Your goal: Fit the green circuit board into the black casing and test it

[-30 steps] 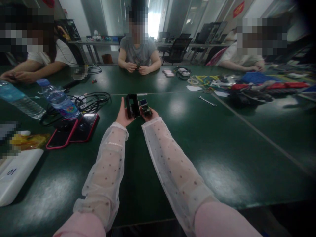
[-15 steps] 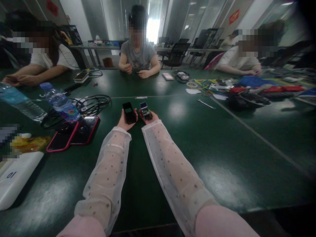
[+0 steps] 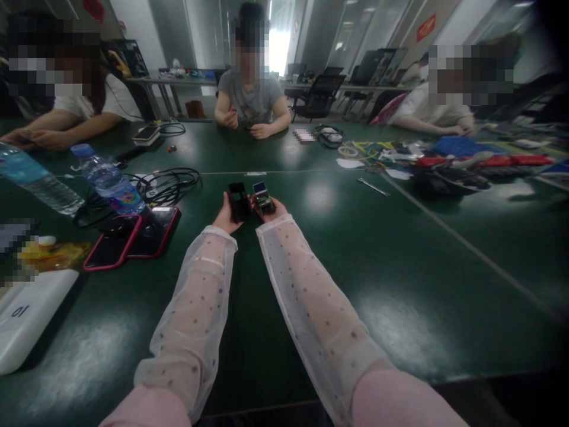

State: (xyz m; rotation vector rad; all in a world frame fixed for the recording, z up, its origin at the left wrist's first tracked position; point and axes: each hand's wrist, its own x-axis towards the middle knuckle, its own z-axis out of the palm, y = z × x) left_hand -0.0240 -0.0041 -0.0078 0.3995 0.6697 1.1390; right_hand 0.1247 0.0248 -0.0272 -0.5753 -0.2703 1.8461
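Left hand (image 3: pixel 227 217) and right hand (image 3: pixel 278 210) are each gripping a part

At near left, a white device (image 3: pixel 33 320) is lying on the green table (image 3: pixel 262 332). Beyond it, two red-edged phones (image 3: pixel 111 244) are overlapping. Farther out, near the middle, the left hand is clasping a black case (image 3: pixel 242 210) just beside the circuit board (image 3: pixel 265 205) that the right hand is holding. To the right, a wrench (image 3: pixel 373 187) is lying flat. At the far side, a person in grey (image 3: pixel 251 95) is sitting.
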